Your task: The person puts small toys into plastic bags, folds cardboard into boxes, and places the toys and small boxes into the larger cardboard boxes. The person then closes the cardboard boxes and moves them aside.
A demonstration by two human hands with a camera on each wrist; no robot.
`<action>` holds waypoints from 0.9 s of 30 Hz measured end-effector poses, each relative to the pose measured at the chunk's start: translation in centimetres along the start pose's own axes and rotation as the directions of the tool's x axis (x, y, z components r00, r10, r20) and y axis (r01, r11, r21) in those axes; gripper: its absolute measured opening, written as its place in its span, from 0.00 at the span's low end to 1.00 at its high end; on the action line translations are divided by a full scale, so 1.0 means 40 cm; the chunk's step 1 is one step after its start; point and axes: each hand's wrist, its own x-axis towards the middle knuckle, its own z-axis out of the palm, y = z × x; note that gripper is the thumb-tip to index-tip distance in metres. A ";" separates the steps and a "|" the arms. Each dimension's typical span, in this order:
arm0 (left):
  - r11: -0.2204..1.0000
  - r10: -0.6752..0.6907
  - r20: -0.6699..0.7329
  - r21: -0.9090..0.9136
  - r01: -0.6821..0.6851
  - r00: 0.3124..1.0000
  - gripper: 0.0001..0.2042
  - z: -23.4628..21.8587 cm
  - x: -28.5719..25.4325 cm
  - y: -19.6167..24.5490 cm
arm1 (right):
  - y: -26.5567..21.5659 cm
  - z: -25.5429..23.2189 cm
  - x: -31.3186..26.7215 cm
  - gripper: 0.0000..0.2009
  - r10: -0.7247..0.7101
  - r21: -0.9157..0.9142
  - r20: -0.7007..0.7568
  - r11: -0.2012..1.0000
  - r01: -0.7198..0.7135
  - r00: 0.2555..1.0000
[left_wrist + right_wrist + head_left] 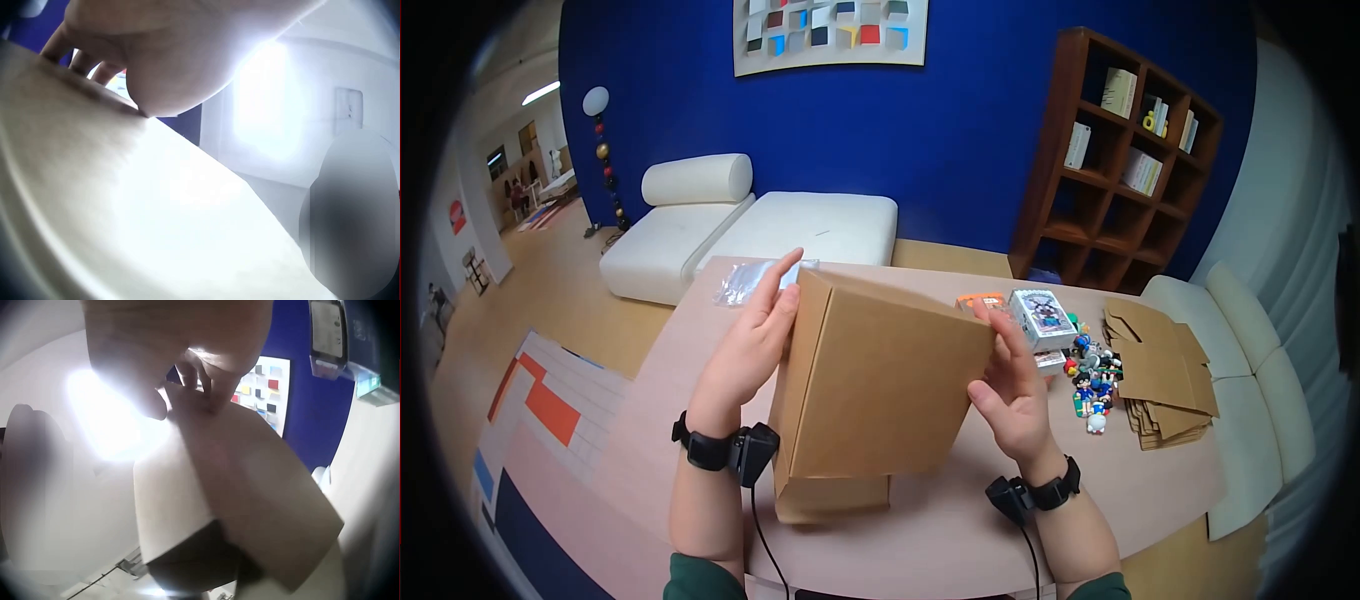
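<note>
A brown cardboard box (890, 380) is held tilted over the table, its broad plain side facing me. My left hand (750, 335) holds its left side near the upper corner, the index finger reaching up past the edge. In the left wrist view, fingers of the left hand (144, 56) lie along the box edge. My right hand (1015, 390) grips the box's right edge, thumb toward me. From the right wrist, the right hand (181, 356) has its thumb and fingers about a corner of the box (262, 481). A cardboard flap (835, 498) hangs at the lower end.
Right of the box on the table (1180, 490) stand a white printed box (1042, 318) and an orange box (982, 300). Several small figurines (1092, 385) lie beside flattened cardboard boxes (1165, 370). A clear plastic bag (740, 283) lies at the back left.
</note>
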 end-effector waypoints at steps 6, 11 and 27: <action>0.929 -0.361 0.216 0.004 0.369 0.907 0.24 -0.013 0.034 -0.089 | 0.031 -0.017 -0.009 0.35 0.186 -0.145 -0.095 0.969 -0.199 0.978; 0.428 0.349 0.494 -0.840 0.334 0.796 0.22 -0.094 0.031 -0.342 | 0.039 0.008 -0.017 0.59 0.151 -0.210 0.071 0.968 -0.133 0.986; 0.938 -0.284 -0.105 -0.235 0.253 0.953 0.20 -0.124 0.028 -0.034 | -0.031 0.035 0.020 0.17 0.063 -0.795 -0.305 0.533 -0.290 0.950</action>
